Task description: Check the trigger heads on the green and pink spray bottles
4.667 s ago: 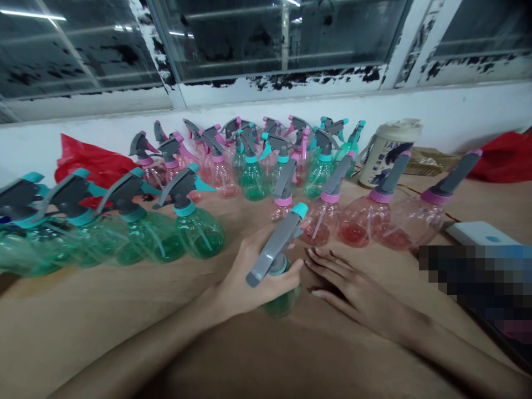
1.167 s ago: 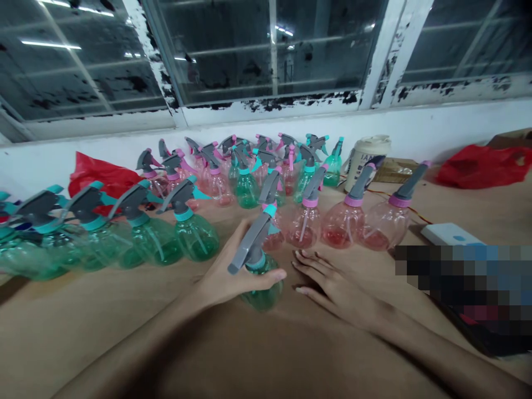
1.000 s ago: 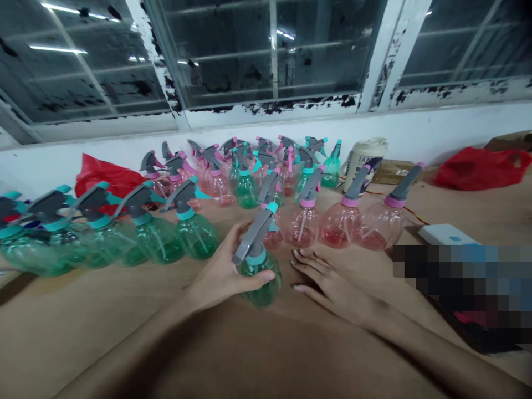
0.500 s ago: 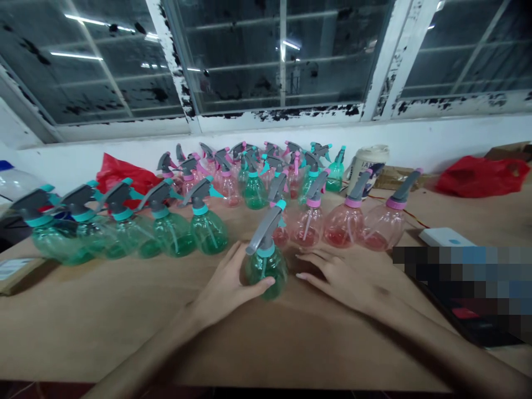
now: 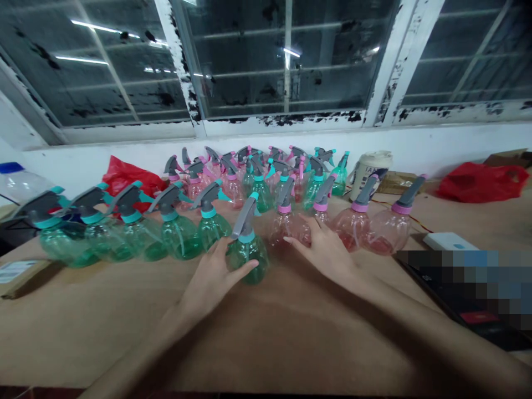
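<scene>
My left hand (image 5: 214,271) is wrapped round a green spray bottle (image 5: 251,263) with a grey trigger head and turquoise collar, which stands upright on the table at the right end of a row of green spray bottles (image 5: 180,238). My right hand (image 5: 328,249) reaches over the table with thumb and fingers apart, beside a pink spray bottle (image 5: 285,224). Whether its fingertips touch that bottle I cannot tell. More pink spray bottles (image 5: 388,230) stand in line to the right of it.
Behind, several pink and green spray bottles (image 5: 260,191) crowd near the wall. Red plastic bags (image 5: 484,183) lie at both sides. At the back right stands a white printed canister (image 5: 369,172). A white box (image 5: 451,244) is on the right, a flat carton (image 5: 19,277) at the left edge.
My left hand has carried the green spray bottle left and away from me, to the end of the green row. My right hand has lifted off the table and moved forward to the pink bottles.
</scene>
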Motion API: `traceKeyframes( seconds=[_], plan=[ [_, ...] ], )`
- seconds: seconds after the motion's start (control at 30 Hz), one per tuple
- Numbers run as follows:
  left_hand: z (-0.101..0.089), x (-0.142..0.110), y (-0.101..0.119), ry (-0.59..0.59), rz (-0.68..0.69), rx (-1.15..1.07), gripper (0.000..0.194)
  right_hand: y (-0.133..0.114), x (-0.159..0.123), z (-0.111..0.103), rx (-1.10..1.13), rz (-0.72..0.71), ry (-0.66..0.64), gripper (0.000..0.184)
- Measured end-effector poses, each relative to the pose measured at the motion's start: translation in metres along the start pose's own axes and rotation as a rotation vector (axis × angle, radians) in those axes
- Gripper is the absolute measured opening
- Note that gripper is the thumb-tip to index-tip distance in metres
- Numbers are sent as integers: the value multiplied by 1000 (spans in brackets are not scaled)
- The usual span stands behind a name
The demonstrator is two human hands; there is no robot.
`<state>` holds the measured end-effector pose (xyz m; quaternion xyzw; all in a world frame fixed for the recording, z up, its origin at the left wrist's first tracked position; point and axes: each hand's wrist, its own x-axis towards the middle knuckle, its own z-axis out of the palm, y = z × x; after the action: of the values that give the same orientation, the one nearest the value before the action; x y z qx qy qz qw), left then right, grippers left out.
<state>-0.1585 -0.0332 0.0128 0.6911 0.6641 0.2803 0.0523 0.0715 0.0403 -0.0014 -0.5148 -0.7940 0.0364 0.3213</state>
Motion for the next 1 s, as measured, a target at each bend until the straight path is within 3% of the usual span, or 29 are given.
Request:
traceKeyframes(
  seconds=[0.33,0.6,0.8,1.0],
  plan=[
    [5,32,-4,66,87,146,50,-16,22,15,0,69,1,72],
    [4,51,3,24,54,200,54,-19,29,15,-2,55,-23,58],
    [6,56,8,54,105,206,52,-18,20,9,-19,15,-28,61],
    [8,55,10,69,119,218,53,-25,-10,-6,-96,-6,-68,56]
  ],
)
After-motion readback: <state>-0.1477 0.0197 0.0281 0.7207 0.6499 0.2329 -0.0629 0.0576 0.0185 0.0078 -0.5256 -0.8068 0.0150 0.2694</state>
